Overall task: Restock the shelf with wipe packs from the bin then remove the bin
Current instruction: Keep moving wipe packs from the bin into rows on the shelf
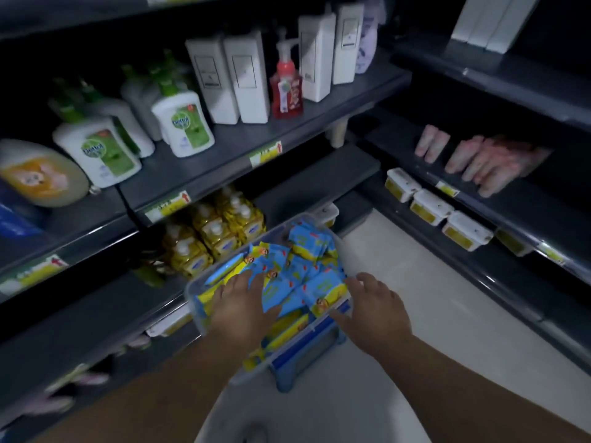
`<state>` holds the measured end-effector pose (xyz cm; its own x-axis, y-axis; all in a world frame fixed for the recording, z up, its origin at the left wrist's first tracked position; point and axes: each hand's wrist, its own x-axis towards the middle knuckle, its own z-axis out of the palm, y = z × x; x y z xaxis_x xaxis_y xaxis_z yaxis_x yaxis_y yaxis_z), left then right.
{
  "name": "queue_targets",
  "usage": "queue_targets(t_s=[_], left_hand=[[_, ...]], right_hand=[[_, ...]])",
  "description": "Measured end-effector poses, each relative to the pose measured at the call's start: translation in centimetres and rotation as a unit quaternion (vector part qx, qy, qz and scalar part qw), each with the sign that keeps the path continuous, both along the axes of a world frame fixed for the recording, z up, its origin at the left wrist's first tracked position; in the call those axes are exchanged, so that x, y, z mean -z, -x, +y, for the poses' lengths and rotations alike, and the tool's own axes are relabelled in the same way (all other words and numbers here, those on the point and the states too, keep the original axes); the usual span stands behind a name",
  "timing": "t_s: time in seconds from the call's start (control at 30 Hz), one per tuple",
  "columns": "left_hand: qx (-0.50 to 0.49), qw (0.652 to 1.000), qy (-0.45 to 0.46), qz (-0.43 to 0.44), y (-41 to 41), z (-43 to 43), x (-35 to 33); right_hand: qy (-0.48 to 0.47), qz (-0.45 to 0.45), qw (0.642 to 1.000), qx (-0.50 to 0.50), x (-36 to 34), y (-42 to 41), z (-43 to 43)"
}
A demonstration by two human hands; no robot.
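- Two bare hands, palms down, over a clear plastic bin with a blue front latch, lower centre of frame.
- Bin contents: flat blue-and-yellow wipe packs, heaped loosely up to the rim, several standing on edge at the far end.
- Support under the bin: cannot tell.
- Left hand: fingers straight and spread apart, laid flat on the packs in the left half of the bin; nothing gripped.
- Right hand: fingers spread and relaxed, at the near right rim of the bin; thumb just beside the nearest pack; contact cannot be told; nothing gripped.
- Dark grey metal shelving along the left and right of frame, meeting in a corner behind the bin.
- Just left of the bin, on a lower shelf: yellow pump bottles in a tight group.
- Upper left of frame: white bottles with green caps and green labels.
- Upper centre: tall white cartons, with a red pump bottle between them.
- Right of frame: a row of white tubs with yellow labels; pink packs on the shelf above.
- Pale floor at lower right.
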<state>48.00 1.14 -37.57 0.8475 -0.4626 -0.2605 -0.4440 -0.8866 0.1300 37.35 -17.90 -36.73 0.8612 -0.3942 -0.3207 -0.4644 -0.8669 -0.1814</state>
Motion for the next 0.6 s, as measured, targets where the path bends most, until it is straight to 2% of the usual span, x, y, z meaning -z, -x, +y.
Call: queue_targets(t_s=[0.13, 0.37, 0.5, 0.6], left_hand=[[-0.008, 1.000, -0.007, 0.006, -2.3, 1.9, 5.0], [0.018, 0.992, -0.096, 0.085, -6.2, 5.5, 11.5], [0.086, 0.970, -0.191, 0.125, -7.2, 6.3, 13.0], [0.157, 0.963, -0.198, 0.096, -7.9, 6.2, 13.6]], right_hand=[[-0.021, 0.019, 1.000, -0.007, 4.6, -2.1, 1.6], [-0.050, 0.047, 0.998, -0.015, 10.0, -4.8, 4.5], [-0.069, 0.049, 0.996, -0.019, 11.1, -6.1, 5.7], [-0.071, 0.036, 0.997, -0.021, 11.5, -7.0, 6.4]])
